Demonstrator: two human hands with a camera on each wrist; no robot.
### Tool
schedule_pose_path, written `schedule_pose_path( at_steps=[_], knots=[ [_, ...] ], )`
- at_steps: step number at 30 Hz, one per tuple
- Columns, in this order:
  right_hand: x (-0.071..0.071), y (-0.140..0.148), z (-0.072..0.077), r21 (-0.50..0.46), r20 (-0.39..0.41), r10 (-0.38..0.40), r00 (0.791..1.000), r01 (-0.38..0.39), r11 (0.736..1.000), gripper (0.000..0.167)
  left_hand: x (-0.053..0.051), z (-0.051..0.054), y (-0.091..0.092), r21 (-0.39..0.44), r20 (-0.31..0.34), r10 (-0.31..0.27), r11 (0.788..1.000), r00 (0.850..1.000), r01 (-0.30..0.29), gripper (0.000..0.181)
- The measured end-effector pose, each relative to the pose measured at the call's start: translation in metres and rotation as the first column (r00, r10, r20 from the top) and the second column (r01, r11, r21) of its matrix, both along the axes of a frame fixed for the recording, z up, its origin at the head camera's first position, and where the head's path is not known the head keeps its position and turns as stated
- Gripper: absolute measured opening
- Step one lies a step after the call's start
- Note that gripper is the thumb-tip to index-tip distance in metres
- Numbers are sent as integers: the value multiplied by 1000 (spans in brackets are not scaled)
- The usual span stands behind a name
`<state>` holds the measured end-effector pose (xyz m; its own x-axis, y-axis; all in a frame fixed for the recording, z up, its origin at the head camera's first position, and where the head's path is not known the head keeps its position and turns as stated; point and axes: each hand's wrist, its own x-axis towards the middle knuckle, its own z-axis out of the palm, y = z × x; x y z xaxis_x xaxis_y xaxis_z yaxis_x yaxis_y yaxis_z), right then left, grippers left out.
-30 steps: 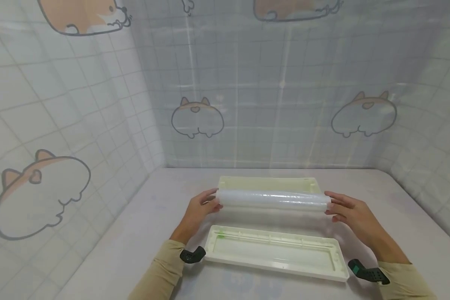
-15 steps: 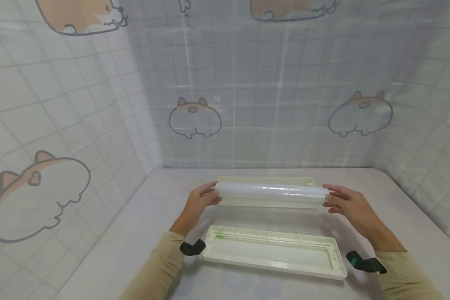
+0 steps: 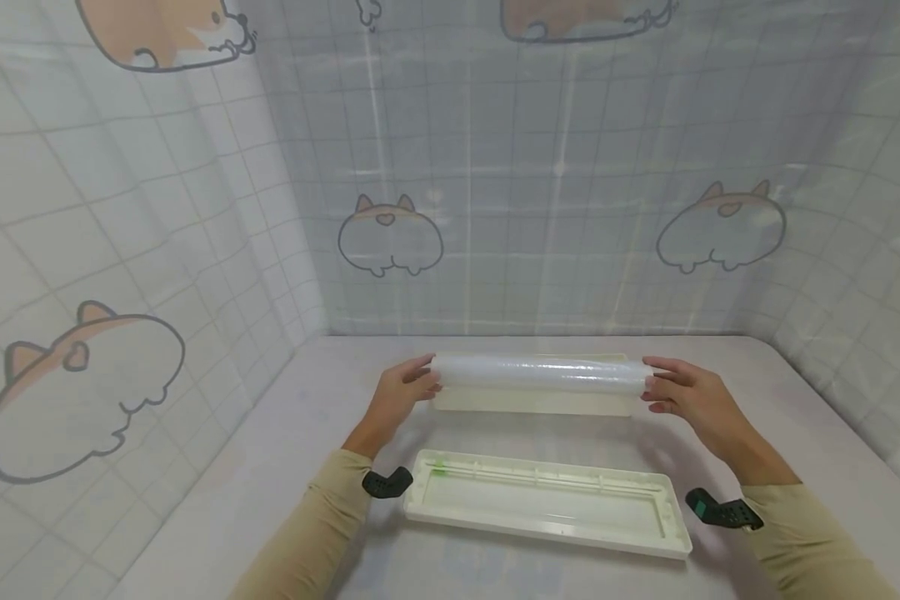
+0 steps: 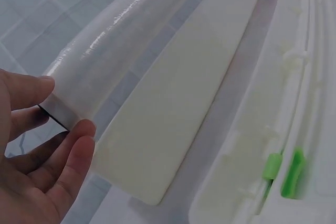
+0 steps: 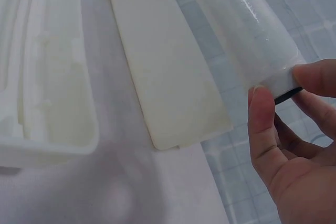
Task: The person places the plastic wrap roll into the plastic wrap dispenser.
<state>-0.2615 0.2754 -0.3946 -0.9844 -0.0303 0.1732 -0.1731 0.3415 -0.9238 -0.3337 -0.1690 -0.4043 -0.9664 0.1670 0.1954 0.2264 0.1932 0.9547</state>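
A shiny, translucent white roll of plastic wrap (image 3: 540,372) spans the space between both hands, held level. My left hand (image 3: 396,398) grips its left end; in the left wrist view the thumb and fingers (image 4: 79,135) pinch the rim there. At the other end my right hand (image 3: 693,404) grips the roll, thumb and fingertips around the edge in the right wrist view. Behind and beneath the roll is a cream plastic box (image 3: 532,402), partly hidden by it. Nearer to me lies a shallow cream lid (image 3: 547,508) with a rail and a green slider (image 4: 294,174).
The pale tabletop (image 3: 270,475) carries all of this. Patterned curtain-like sheets (image 3: 495,167) with cartoon dogs enclose the back and both sides. A black strap device sits at each wrist, close to the lid's ends.
Both hands have carried the roll away from me and up in the view, over the cream box, whose front face now shows below it. The lid has stayed put.
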Motion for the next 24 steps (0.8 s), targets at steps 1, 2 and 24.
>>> schedule_pose_path(
  at_steps=[1, 2, 24],
  knots=[
    [0, -1, 1, -8, 0, 1, 1000, -1, 1000, 61, -1, 1, -1, -4, 2, 2, 1000, 1000, -2, 51],
    [-1, -2, 2, -15, 2, 1, 1000, -1, 1000, 61, 2, 4, 0, -12, 0, 3, 1000, 1000, -3, 51],
    [-23, -13, 8, -59, 31, -26, 999, 28, 998, 57, -19, 2, 1, -20, 27, 57, 998, 998, -56, 49]
  ],
)
